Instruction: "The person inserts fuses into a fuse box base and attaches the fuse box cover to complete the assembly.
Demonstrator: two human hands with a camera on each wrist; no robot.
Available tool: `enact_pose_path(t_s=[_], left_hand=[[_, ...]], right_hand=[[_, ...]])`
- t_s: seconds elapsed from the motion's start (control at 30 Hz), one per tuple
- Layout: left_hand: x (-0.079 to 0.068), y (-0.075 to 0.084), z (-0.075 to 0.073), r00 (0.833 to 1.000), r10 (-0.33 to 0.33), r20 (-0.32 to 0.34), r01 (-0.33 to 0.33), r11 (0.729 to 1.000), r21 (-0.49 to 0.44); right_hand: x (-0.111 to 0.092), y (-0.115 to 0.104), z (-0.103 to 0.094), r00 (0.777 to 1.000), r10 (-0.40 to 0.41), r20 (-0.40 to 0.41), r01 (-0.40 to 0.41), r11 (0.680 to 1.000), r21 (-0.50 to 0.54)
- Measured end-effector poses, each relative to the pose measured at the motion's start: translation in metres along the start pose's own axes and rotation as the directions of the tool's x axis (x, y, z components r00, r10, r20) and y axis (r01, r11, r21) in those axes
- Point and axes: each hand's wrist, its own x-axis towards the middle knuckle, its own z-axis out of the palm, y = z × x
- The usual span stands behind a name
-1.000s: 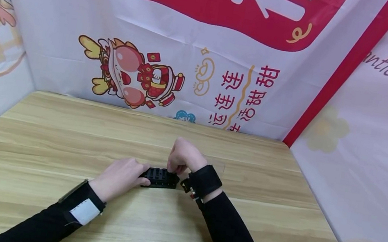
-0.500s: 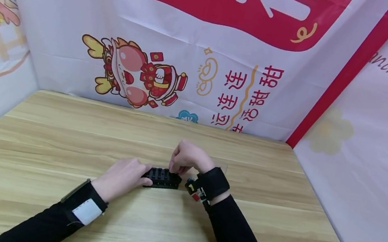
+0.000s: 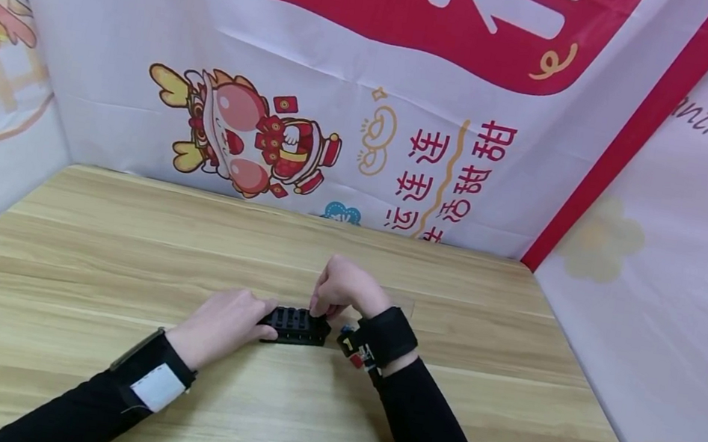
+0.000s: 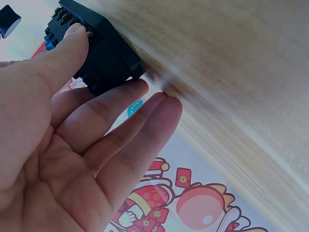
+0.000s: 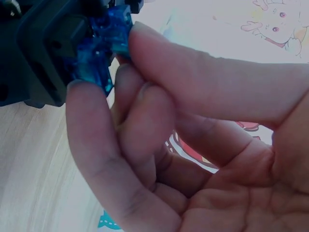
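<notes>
A small black fuse box (image 3: 295,326) with a row of slots lies on the wooden table. My left hand (image 3: 220,327) grips its left end, the thumb on the near side. Brass terminals show under that thumb in the left wrist view, where the fuse box (image 4: 108,53) appears dark and end-on; the outer fingers are extended. At the box's right end, my right hand (image 3: 344,288) pinches a translucent blue blade fuse (image 5: 91,63) between thumb and fingers. The fuse sits against the box's slots; how deep it is in cannot be told.
The wooden table (image 3: 271,421) runs back to a white and red printed cloth (image 3: 324,43). Another printed cloth (image 3: 681,259) hangs along the right side. A black strap with a small camera (image 3: 357,346) is on the right wrist.
The head view has shifted slightly. My right wrist has turned and moved a little to the right, fingers still at the box. My left hand keeps its grip on the fuse box.
</notes>
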Motion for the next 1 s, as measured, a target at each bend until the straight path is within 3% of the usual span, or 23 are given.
enact_pose_path(t_s=[0.57,1.0], left_hand=[[0.000,0.000,0.003,1.000,0.006,-0.020,-0.006,1.000,-0.005],[0.000,0.001,0.000,1.000,-0.014,0.007,0.014,1.000,-0.019]], right_hand=[[0.002,-0.004,0.001,0.999,0.020,-0.036,-0.023,0.997,-0.072],[-0.016,-0.015,0.014,0.982,-0.033,-0.188,0.001,0.986,-0.169]])
